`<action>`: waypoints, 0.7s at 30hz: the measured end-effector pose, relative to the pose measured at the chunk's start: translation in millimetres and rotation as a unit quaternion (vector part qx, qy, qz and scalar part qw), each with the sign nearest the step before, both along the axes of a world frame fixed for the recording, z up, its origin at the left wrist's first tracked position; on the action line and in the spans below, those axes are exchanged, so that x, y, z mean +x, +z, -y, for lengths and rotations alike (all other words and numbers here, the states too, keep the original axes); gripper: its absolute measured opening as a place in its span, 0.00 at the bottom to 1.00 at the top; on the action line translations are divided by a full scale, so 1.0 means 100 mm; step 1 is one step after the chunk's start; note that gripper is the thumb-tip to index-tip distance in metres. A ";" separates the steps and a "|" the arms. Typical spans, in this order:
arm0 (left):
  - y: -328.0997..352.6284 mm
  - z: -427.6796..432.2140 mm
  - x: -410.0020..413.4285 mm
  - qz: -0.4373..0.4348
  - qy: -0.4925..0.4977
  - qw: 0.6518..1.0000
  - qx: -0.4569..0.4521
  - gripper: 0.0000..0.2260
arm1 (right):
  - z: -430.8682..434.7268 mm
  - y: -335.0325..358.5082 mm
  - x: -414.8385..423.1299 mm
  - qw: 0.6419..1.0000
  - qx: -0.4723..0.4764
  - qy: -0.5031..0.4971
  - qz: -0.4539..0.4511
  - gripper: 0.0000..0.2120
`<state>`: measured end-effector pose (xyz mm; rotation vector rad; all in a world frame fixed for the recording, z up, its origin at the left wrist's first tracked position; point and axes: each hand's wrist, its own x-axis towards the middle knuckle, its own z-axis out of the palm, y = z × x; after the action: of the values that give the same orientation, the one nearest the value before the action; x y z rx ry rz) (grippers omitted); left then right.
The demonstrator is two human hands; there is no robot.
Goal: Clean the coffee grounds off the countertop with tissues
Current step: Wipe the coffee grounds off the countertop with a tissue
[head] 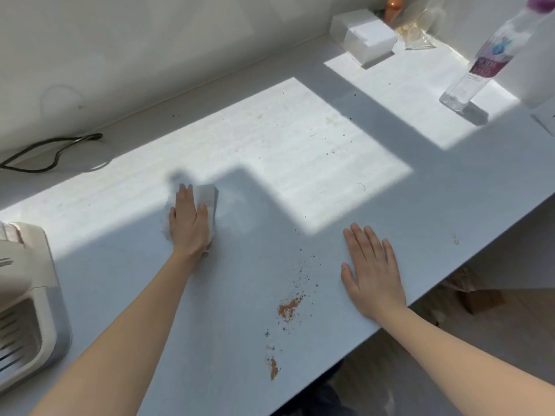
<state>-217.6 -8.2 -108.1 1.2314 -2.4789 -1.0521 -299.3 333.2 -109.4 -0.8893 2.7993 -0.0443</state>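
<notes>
Brown coffee grounds [289,307] lie scattered on the white countertop [234,283] near its front edge, with a smaller patch [273,367] closer to me. My left hand [188,220] presses flat on a white tissue [210,199] left of the grounds, well apart from them. My right hand [372,268] rests flat on the counter, fingers spread, just right of the grounds and holding nothing.
A beige appliance [27,310] stands at the left edge. A dark cable [54,151] lies at the back left. A white tissue box [366,34], glassware [420,28] and a clear bottle [480,61] stand at the back right. The counter edge [444,283] runs diagonally on the right.
</notes>
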 end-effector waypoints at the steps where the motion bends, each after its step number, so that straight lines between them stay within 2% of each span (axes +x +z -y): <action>1: -0.02 -0.06 -0.04 0.019 -0.056 0.998 -0.013 0.23 | 0.00 0.00 0.00 1.000 0.001 0.000 0.001 0.31; 5: -0.06 -0.37 -0.06 0.054 -0.251 0.965 -0.058 0.24 | 0.00 0.01 0.00 1.000 -0.002 -0.002 0.006 0.31; 10: 0.00 -0.67 0.18 0.058 -0.335 0.939 -0.046 0.26 | 0.00 0.01 -0.01 1.000 -0.001 -0.003 0.003 0.31; 17: 0.06 -1.17 0.73 0.028 -0.324 0.946 -0.005 0.28 | -0.01 0.02 0.00 1.000 -0.005 -0.004 -0.001 0.32; 19: 0.11 -1.26 0.86 -0.009 -0.278 0.960 0.027 0.31 | 0.00 0.03 0.00 1.000 -0.003 -0.005 -0.001 0.32; 21: 0.15 -1.32 0.95 -0.058 -0.174 0.980 0.072 0.29 | 0.00 0.04 0.01 1.000 -0.002 -0.004 0.002 0.32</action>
<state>-122.4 123.4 -92.6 0.7540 -2.6228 -1.3627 -298.3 332.8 -105.8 -0.8771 2.8003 -0.0516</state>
